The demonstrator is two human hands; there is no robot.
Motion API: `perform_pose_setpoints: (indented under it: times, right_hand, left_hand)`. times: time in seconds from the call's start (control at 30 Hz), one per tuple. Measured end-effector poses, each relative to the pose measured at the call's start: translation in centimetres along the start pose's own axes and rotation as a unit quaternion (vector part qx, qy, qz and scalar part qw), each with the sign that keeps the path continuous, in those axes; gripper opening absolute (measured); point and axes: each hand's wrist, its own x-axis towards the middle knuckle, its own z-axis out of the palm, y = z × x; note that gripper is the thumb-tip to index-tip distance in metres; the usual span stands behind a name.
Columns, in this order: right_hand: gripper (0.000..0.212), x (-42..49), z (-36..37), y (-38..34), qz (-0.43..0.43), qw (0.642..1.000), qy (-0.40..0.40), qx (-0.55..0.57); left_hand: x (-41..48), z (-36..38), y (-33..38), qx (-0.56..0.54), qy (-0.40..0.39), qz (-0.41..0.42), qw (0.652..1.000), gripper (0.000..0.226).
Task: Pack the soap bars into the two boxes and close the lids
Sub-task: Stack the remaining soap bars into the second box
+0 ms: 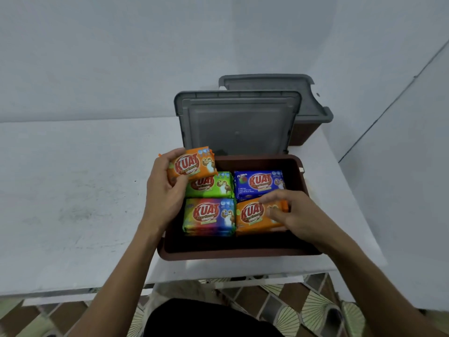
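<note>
From the head camera: grips an orange soap bar (pixel 194 164) in the left hand (pixel 165 193), raised over the far left corner of the open brown box (pixel 243 254) on the white desk (pixel 73 190). Pinches a second orange bar (pixel 252 215) with the right hand (pixel 294 215), near right inside, beside a rainbow bar (pixel 209 216), green bar (pixel 215 187) and blue bar (pixel 260 183).

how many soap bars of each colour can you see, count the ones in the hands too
orange soap bars: 2
green soap bar: 1
blue soap bar: 1
rainbow soap bar: 1
total: 5 in view; any bars underneath are hidden
</note>
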Motion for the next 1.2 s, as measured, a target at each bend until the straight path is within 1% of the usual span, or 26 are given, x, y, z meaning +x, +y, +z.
perform_pose_setpoints:
  times: [0.1,0.2,0.33,0.4,0.6,0.7,0.73,0.8,0.87,0.9,1.0,1.07,1.13,1.2]
  right_hand:
    - [0.022,0.2,0.3,0.4,0.002,0.991,0.046,-0.129]
    - [0.025,0.3,1.0,0.5,0.005,0.976,0.057,-0.209]
    - [0.036,0.5,1.7,0.4,0.01,0.945,0.06,-0.321]
    - [0.039,0.6,1.9,0.4,0.015,0.937,0.064,-0.342]
    - [0.042,0.4,1.9,0.6,-0.006,0.934,0.075,-0.35]
    - [0.044,0.1,1.6,-0.1,-0.03,0.927,0.122,-0.352]
    - [0.044,0.1,1.4,-0.4,-0.05,0.927,0.143,-0.342]
    - [0.043,0.3,1.1,-1.0,-0.112,0.944,0.167,-0.261]
    - [0.041,0.7,1.0,-1.7,-0.164,0.963,0.155,-0.145]
    - [0.041,0.9,1.0,-2.1,-0.175,0.971,0.139,-0.09]
    - [0.042,1.3,1.3,-3.4,-0.171,0.982,0.062,0.05]
    - [0.041,1.6,1.6,-3.9,-0.158,0.978,0.011,0.132]
    - [0.039,1.9,1.8,-4.0,-0.133,0.971,-0.01,0.2]
    - [0.036,2.1,1.8,-3.9,-0.104,0.964,-0.003,0.245]
  left_hand:
    - [0.0,0.0,0.0,0.006,-0.003,0.004,1.0,0.043]
    - [-0.1,0.1,0.1,0.002,-0.005,0.004,1.0,0.045]
    - [-0.2,0.0,0.1,0.003,-0.008,0.001,1.0,0.046]
    - [-0.2,0.1,0.1,-0.001,-0.011,0.002,1.0,0.045]
    - [-0.3,0.0,0.1,0.008,-0.02,0.014,1.0,0.044]
    - [-0.2,-0.1,0.4,0.01,-0.025,0.014,1.0,0.044]
    - [-0.2,-0.1,0.6,0.008,-0.03,0.013,0.999,0.045]
    - [-0.3,-0.3,1.0,-0.007,-0.049,0.002,0.999,0.047]
    - [-0.5,-0.5,1.4,-0.033,-0.085,-0.002,0.996,0.048]
    - [-0.6,-0.6,1.6,-0.047,-0.108,-0.002,0.993,0.048]
    - [-0.8,-0.6,2.1,-0.093,-0.178,-0.019,0.979,0.049]
    - [-0.9,-0.4,2.4,-0.121,-0.212,-0.028,0.969,0.051]
    - [-0.9,-0.2,2.7,-0.139,-0.231,-0.039,0.962,0.051]
    - [-0.6,-0.2,2.8,-0.123,-0.247,-0.044,0.96,0.053]
